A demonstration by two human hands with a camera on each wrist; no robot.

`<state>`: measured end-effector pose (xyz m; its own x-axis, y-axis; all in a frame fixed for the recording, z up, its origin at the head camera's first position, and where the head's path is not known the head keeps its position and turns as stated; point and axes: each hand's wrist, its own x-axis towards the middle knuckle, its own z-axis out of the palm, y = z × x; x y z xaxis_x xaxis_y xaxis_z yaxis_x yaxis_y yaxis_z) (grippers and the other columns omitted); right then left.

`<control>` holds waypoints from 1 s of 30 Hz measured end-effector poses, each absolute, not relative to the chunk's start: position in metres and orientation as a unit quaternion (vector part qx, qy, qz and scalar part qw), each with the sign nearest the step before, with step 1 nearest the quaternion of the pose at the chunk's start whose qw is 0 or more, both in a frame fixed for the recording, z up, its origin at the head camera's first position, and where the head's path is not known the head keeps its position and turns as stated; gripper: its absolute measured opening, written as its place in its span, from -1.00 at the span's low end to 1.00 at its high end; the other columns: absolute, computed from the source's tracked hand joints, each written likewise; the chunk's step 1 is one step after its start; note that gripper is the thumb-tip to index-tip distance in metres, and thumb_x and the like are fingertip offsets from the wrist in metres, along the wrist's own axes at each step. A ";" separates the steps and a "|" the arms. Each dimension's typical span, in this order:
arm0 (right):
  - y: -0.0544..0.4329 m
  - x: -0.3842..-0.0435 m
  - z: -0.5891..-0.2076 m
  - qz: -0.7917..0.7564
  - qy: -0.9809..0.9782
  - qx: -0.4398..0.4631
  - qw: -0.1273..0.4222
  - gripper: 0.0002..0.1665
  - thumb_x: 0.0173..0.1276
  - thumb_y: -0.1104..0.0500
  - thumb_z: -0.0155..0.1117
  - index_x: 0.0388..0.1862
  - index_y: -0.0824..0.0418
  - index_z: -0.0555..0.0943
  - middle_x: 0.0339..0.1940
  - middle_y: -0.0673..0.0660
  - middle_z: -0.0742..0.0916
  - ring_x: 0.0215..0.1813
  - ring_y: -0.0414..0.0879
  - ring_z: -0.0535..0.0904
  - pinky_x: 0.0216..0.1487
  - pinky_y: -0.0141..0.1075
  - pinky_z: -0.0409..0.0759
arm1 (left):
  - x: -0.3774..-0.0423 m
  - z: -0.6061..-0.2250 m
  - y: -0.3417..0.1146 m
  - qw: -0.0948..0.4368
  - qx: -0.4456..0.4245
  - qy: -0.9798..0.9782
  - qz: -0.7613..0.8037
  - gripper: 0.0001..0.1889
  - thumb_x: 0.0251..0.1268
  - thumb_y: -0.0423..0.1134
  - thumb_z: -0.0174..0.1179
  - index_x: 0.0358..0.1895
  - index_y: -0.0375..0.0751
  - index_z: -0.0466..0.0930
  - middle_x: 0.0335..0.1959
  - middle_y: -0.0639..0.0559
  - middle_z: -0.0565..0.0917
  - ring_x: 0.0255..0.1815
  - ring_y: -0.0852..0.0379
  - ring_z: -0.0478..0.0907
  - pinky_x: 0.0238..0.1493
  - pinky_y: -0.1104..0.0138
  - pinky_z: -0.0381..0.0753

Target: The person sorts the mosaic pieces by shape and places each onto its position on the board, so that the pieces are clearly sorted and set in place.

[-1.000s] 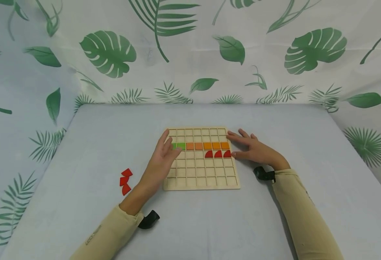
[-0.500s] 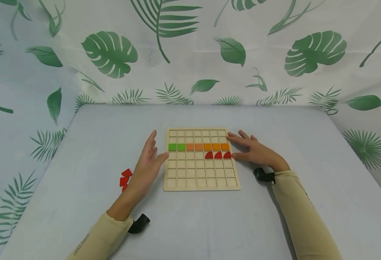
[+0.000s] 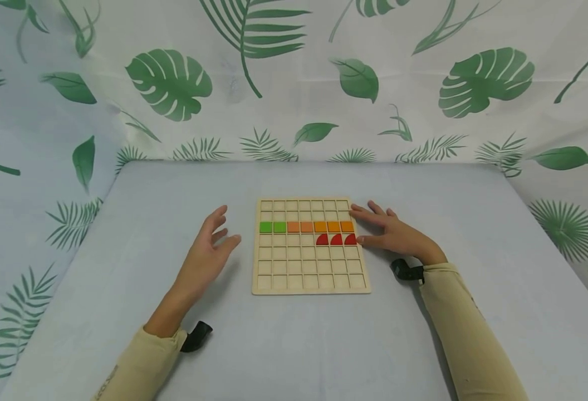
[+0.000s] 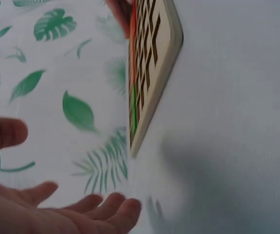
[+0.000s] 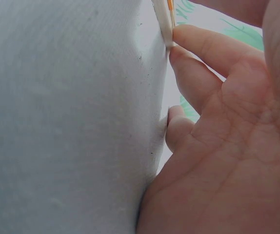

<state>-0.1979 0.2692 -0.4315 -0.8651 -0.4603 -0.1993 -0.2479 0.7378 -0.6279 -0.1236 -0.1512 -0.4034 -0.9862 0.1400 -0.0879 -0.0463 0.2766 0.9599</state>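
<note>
A wooden grid board (image 3: 294, 267) lies flat on the table in the head view. One of its rows holds green squares (image 3: 273, 227), light orange squares (image 3: 300, 227) and orange squares (image 3: 333, 226). Below them, at the right end, sit three red quarter-circle pieces (image 3: 336, 240). My left hand (image 3: 201, 259) hovers left of the board, fingers spread and slightly bent, holding nothing; the left wrist view shows its palm side. My right hand (image 3: 394, 231) rests at the board's right edge, its fingertips (image 5: 183, 33) touching the rim.
A white cloth covers the table (image 3: 319, 345). Leaf-printed fabric (image 3: 284, 106) hangs behind it and at both sides. A black wrist device (image 3: 197, 336) sits at the left sleeve, another black device (image 3: 406, 270) at the right.
My left hand has drawn back from over the board toward the left. It now hides the loose red pieces seen earlier on the table. My right hand has stayed in place.
</note>
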 end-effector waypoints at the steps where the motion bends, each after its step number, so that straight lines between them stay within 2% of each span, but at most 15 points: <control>1: 0.269 -0.198 -0.431 -0.307 0.915 -0.194 0.173 -0.07 0.52 -0.01 0.41 0.73 0.19 0.26 0.78 0.16 0.16 0.78 0.21 -0.36 0.62 0.23 -0.50 | -0.125 -0.403 -0.156 0.086 0.029 0.806 0.585 -0.24 0.69 -0.12 0.11 0.77 0.01 -0.03 0.72 -0.20 0.07 0.69 -0.23 0.09 0.56 -0.20 0.21; 7: 0.268 -0.197 -0.430 -0.311 0.915 -0.193 0.172 -0.06 0.51 -0.02 0.41 0.73 0.20 0.26 0.78 0.19 0.16 0.77 0.24 -0.35 0.61 0.26 -0.50 | -0.137 -0.406 -0.188 0.142 0.044 0.844 0.515 -0.27 0.67 0.00 0.16 0.72 -0.09 0.12 0.60 -0.24 0.32 0.61 -0.25 0.24 0.46 -0.24 0.34; 14: 0.266 -0.197 -0.428 -0.312 0.914 -0.191 0.178 -0.06 0.51 -0.04 0.41 0.73 0.19 0.25 0.78 0.20 0.16 0.77 0.26 -0.35 0.61 0.27 -0.50 | -0.145 -0.412 -0.223 0.171 0.090 0.872 0.449 -0.39 0.60 0.01 0.26 0.52 -0.24 0.44 0.37 -0.22 0.55 0.40 -0.23 0.43 0.33 -0.13 0.51; 20: 0.267 -0.198 -0.428 -0.312 0.914 -0.193 0.176 -0.06 0.52 -0.03 0.41 0.73 0.19 0.25 0.78 0.19 0.16 0.77 0.25 -0.35 0.61 0.27 -0.50 | -0.146 -0.412 -0.241 0.188 0.121 0.897 0.382 -0.47 0.48 -0.09 0.38 0.32 -0.35 0.55 0.31 -0.28 0.55 0.35 -0.29 0.41 0.37 -0.19 0.43; 25: 0.266 -0.197 -0.427 -0.313 0.913 -0.192 0.178 -0.06 0.52 -0.04 0.41 0.73 0.20 0.26 0.78 0.19 0.16 0.77 0.25 -0.35 0.62 0.25 -0.49 | -0.145 -0.413 -0.250 0.201 0.130 0.909 0.341 -0.54 0.35 -0.14 0.46 0.15 -0.33 0.55 0.16 -0.28 0.50 0.23 -0.26 0.38 0.19 -0.09 0.50; 30: 0.266 -0.196 -0.427 -0.310 0.914 -0.190 0.178 -0.06 0.52 -0.04 0.41 0.73 0.19 0.26 0.78 0.18 0.16 0.77 0.24 -0.34 0.62 0.26 -0.49 | -0.146 -0.415 -0.249 0.193 0.137 0.917 0.321 -0.67 0.35 -0.17 0.43 0.00 -0.27 0.57 0.05 -0.19 0.51 0.13 -0.19 0.39 0.07 0.02 0.49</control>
<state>-0.1960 0.2662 -0.4273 -0.8644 -0.4574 -0.2085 -0.2363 0.7359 -0.6346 -0.1462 -0.2492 -0.4146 -0.8878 0.3753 -0.2663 0.1277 0.7568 0.6411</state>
